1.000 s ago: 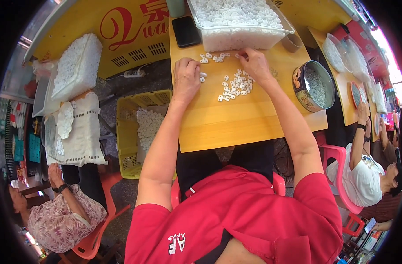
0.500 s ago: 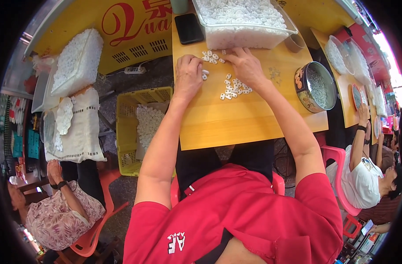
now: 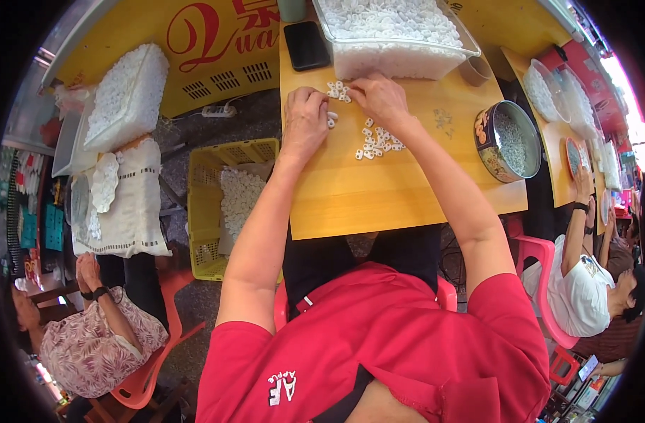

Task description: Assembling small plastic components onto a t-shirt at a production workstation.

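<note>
We are holding our left hand (image 3: 306,120) at the left edge of the yellow wooden table (image 3: 407,201), back of the hand upward, knuckles arched, fingers bending down and lying close together. We are seeing its fingertips only partly, so we cannot tell whether they are pinching anything. Our right hand (image 3: 379,99) is standing opposite, palm down, wrist bending so that the fingers are pointing leftward; thumb and forefinger are lying near each other at an upper cluster of small white oblong two-holed pieces (image 3: 338,92). Whether they are gripping a piece, we cannot tell. Our left forearm (image 3: 262,233) is slanting up and rightward, our right forearm (image 3: 449,183) up and leftward.

Orientation: each piece is carrying its two dark holes in line along its long axis. In the upper cluster, between the hands, the axes are pointing in mixed directions. A couple of white pieces beside the left fingers (image 3: 331,121) are showing only in part; we are leaving their axes unread. The main scatter of white two-holed pieces (image 3: 379,143), lying below the right hand, is likewise following no common direction, mostly flat with holes facing up. Beyond, a clear rectangular plastic tub (image 3: 400,62) is holding a heap of white pieces.
</note>
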A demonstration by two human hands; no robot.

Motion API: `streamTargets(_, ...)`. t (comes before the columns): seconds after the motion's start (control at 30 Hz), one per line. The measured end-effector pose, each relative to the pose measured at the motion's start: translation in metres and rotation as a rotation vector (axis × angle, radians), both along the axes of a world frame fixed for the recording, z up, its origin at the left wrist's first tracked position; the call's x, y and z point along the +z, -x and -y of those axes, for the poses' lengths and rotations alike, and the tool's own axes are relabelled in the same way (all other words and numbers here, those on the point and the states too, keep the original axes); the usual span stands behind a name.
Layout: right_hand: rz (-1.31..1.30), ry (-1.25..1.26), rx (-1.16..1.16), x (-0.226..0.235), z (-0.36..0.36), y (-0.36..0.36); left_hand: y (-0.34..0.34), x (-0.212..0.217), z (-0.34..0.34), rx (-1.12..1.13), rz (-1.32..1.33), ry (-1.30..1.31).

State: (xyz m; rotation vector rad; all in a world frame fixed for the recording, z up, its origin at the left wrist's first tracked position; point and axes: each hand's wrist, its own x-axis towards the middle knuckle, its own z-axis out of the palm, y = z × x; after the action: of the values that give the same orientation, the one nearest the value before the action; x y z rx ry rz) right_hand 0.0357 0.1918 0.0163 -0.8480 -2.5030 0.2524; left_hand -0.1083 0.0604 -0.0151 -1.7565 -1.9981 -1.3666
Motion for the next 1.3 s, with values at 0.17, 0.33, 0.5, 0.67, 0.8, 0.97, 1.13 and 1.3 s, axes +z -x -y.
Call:
streamTargets(0.17,0.007,0.045,-0.046,0.001,0.003,0.004,0.001,0.000,0.002,0.008,-0.002,-0.003)
streamTargets(0.33,-0.166,-0.057,0.133,0.000,0.012,-0.001,0.001,-0.002,0.000,-0.001,-0.001,-0.003)
streamTargets(0.5,-0.079,-0.104,0.255,0.002,0.015,-0.015,0.001,-0.001,0.000,0.006,0.002,0.006)
streamTargets(0.67,-0.091,-0.049,0.239,0.005,0.010,-0.016,0.002,0.000,0.001,0.005,-0.010,0.003)
streamTargets(0.8,-0.129,0.010,0.197,0.005,0.011,0.005,0.001,0.001,0.001,-0.006,-0.001,-0.004)
streamTargets(0.97,-0.069,0.000,0.150,0.003,0.014,0.023,-0.001,0.003,0.001,0.004,-0.017,-0.007)
streamTargets(1.13,0.003,-0.063,0.131,0.000,0.015,0.019,0.000,0.004,0.001,-0.006,0.027,0.010)
streamTargets(1.3,-0.003,-0.070,0.112,-0.002,0.014,0.012,0.001,0.004,0.002,-0.001,0.000,0.008)
